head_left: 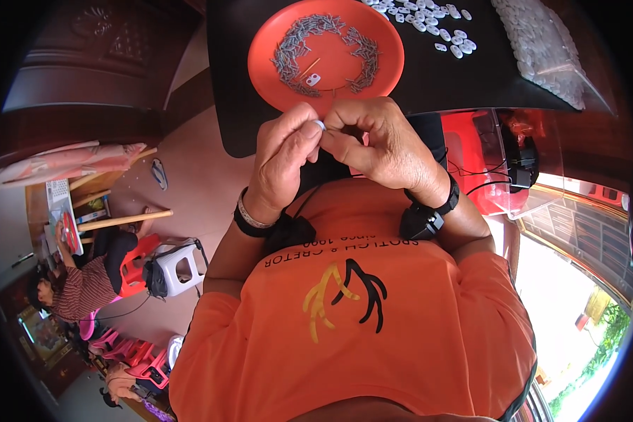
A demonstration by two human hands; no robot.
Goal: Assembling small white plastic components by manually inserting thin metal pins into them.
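Just in front of the orange basin, my two hands meet. A small white plastic piece, mostly covered, is pinched between the thumb and fingers of my left hand. My right hand is closed in a pinch right beside that piece; what its fingertips hold, if anything, is too small to make out. Many thin grey screws lie in a ring inside the basin. Among them rest a white piece with two holes and a thin wooden stick.
Loose white plastic pieces are scattered on the dark table. A clear bag packed with white pieces lies at the far right. Red stools and black cables are at right. A person sits at another table on the left.
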